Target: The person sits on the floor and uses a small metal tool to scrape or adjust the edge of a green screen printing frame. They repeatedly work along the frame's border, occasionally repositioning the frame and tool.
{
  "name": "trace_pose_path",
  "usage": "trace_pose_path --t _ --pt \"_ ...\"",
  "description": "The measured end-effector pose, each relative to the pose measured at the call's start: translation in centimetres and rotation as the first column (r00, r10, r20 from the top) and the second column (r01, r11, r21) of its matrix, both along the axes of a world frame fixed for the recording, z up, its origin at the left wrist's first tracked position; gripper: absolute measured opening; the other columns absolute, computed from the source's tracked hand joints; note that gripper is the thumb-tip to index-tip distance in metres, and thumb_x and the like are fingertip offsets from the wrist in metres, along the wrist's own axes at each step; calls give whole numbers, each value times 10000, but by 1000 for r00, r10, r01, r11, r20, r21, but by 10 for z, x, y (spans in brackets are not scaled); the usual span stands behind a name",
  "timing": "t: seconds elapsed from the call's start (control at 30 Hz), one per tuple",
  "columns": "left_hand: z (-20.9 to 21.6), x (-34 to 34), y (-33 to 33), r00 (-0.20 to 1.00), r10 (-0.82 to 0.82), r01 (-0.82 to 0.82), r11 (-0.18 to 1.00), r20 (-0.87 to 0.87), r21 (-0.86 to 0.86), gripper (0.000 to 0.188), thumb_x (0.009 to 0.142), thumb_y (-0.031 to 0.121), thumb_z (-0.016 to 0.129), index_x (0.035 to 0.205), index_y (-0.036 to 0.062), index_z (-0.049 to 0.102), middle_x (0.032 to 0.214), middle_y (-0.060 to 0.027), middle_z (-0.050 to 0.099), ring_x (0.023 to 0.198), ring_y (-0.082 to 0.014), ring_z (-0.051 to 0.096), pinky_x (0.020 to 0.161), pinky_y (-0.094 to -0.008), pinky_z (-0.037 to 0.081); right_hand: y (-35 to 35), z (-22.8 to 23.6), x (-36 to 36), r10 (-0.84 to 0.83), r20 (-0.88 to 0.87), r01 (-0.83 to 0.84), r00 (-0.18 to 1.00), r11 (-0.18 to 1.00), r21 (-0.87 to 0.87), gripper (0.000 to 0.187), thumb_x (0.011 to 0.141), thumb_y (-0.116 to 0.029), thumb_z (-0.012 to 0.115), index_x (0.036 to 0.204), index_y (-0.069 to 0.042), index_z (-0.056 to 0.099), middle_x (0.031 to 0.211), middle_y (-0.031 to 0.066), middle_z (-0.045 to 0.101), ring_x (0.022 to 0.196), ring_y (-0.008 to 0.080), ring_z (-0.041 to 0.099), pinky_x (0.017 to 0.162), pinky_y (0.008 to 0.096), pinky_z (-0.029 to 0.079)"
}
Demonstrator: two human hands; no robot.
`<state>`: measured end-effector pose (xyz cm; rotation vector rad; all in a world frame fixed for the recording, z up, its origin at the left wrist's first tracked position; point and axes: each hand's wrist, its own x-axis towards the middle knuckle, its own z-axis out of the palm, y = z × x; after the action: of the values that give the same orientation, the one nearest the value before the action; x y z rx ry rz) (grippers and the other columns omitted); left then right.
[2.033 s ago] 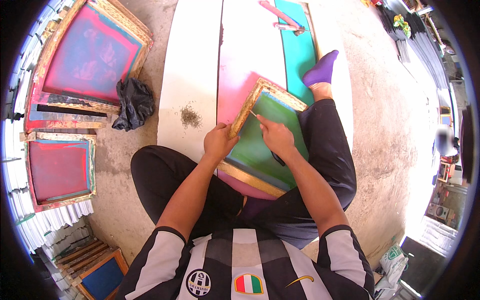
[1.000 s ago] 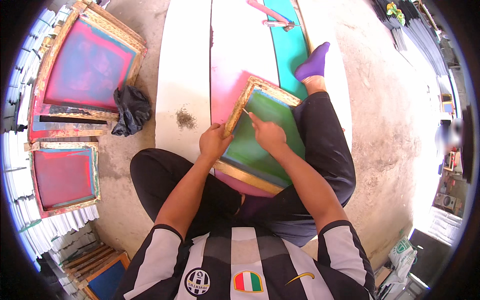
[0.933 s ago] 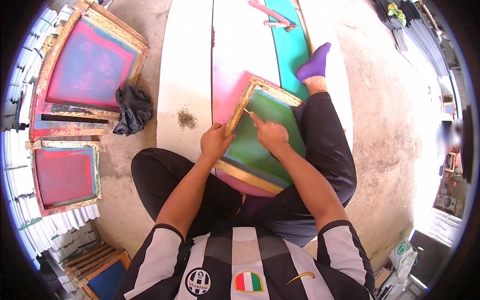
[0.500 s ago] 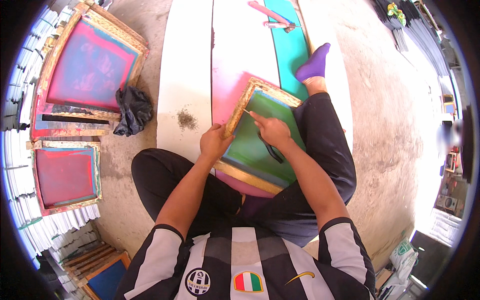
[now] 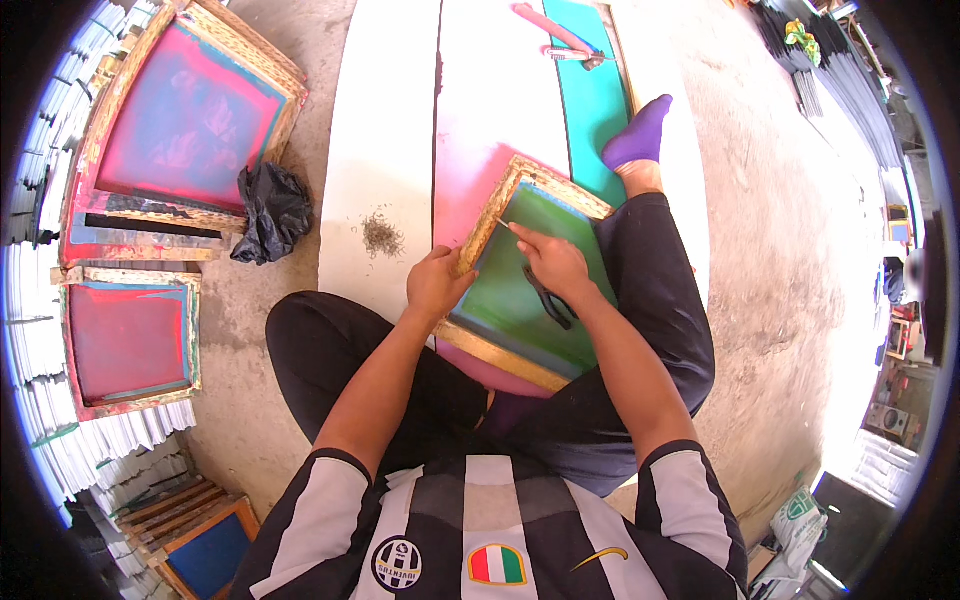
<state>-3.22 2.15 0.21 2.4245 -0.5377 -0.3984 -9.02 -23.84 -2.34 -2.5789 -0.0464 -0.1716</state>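
Across my lap and the board lies a wooden screen-printing frame [image 5: 515,362] with green mesh [image 5: 520,290], tilted. My left hand [image 5: 438,283] is closed on its left side, thumb on the rail. My right hand [image 5: 553,262] grips a black-handled tool [image 5: 549,300] that looks like pliers, its index finger stretched along it. The thin tip meets the inner edge of the left rail, though what it touches there is too small to make out. Most of the tool's head is hidden under the fingers.
Left of the frame sits a pile of thin dark bits [image 5: 382,236] on the white board [image 5: 375,150]. A craft knife [image 5: 572,54] and a pink rod [image 5: 550,25] lie on the turquoise strip. More screen frames [image 5: 190,120] and a black plastic bag [image 5: 273,212] are at left.
The view has shifted slightly. My right hand has turned a little, so the tool's two handles show more apart. My left hand keeps its hold on the frame.
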Motion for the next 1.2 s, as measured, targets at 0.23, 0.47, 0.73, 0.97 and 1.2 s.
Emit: trace_pose_path --t 0.23,0.47,0.73,0.97,1.2 --pt "0 1 5 1000 2 -2 1000 -2 -16 517 836 373 835 1278 117 751 1068 -123 719 936 -346 727 821 -465 583 10 58 33 111 -884 748 454 492 446 443 1084 -355 586 1520 -278 603 1061 83 783 931 349 741 822 453 584" --pt "-2 -3 -1 999 38 -38 999 11 -15 498 809 375 844 1229 122 754 1055 -96 706 899 -342 732 773 -474 592 10 47 4 -239 -419 309 876 945 106 428 1067 -334 589 1494 -330 615 1188 108 780 1033 392 745 892 500 588" --pt "-5 -1 -2 999 49 -49 998 1 -32 501 823 365 837 1258 132 743 1045 -90 699 897 -338 729 768 -477 590 20 73 16 -244 -438 264 865 964 -14 391 1053 -328 596 1439 -351 654 1158 137 773 1029 411 734 916 536 582" --pt "-1 -1 -2 999 48 -49 999 -18 -21 497 828 349 832 1269 138 742 1044 -84 698 910 -335 726 779 -470 588 24 75 22 -253 -485 237 837 967 -96 413 1068 -294 547 1469 -356 624 1159 183 763 1032 420 739 909 557 582" --pt "-2 -2 -1 1000 12 -12 999 3 -37 475 813 292 828 1241 104 743 1012 -90 690 901 -342 715 777 -475 582 51 115 46 -254 -621 45 742 942 -333 486 1065 -232 494 1547 -196 550 1123 219 761 1017 391 760 879 554 594"
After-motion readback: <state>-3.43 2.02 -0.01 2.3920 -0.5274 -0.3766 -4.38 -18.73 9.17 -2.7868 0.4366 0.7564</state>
